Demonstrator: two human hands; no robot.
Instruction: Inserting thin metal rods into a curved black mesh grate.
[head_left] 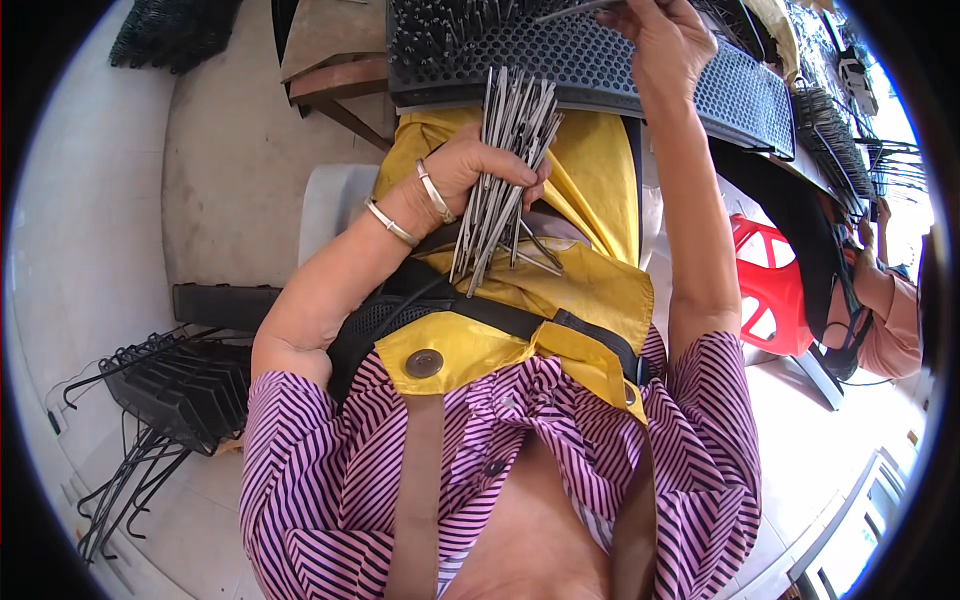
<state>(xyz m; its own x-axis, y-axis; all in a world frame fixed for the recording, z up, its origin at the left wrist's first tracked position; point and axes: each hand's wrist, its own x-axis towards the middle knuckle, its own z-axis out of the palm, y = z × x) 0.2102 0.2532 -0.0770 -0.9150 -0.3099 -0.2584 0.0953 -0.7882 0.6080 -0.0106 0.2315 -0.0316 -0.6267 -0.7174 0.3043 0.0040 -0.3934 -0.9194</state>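
Nearest the camera, the wearer has a striped shirt (320, 480) and a yellow apron (455, 345). The apron bears a round dark stud (424, 363); detail on its face is too small to read. Two bangles (430, 190) encircle the left wrist.

Hands: the left hand (490, 170) is closed around a bundle of slim grey rods (515, 115), held roughly upright in front of the apron. The right hand (675, 50), at the upper edge of the view, pinches a thin rod (572, 11) between its fingertips.

Work surface: a dark perforated panel (735, 95) lies beyond the bundle. Upright rods (430, 40) crowd its left part. A brown frame (345, 80) shows beside it.

Room: black racks (180, 385) with hooked bars (145, 485) stand at left on a pale floor (230, 170), near a white wall (90, 210). At right are a red stool (790, 300) and, beyond it, a co-worker (885, 310).
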